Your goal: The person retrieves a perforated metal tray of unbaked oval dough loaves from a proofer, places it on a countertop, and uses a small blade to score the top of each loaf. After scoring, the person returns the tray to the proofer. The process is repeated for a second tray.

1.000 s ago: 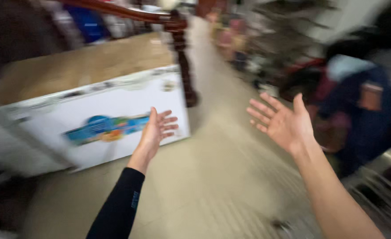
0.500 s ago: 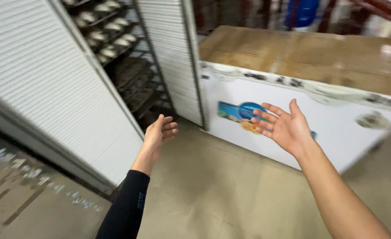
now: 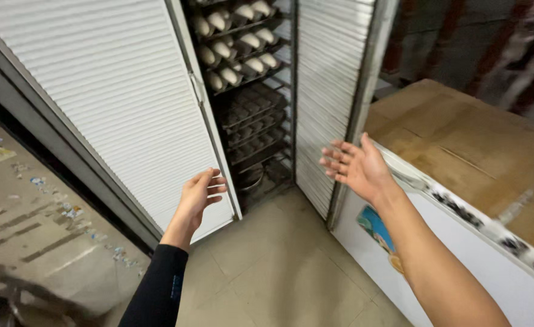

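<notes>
now both palms spread: left hand (image 3: 197,194) beside ribbed white door (image 3: 115,103), right hand (image 3: 354,166) near slatted panel (image 3: 327,91).

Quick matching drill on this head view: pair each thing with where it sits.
Things:
1. left hand
2. right hand
3. rack of trays
4. cardboard sheet

Places:
a. on top of the white chest
b. between the two white ribbed doors
c. by the left door's edge
d. open, near the right door

Pairs: 1-c, 2-d, 3-b, 4-a
</notes>
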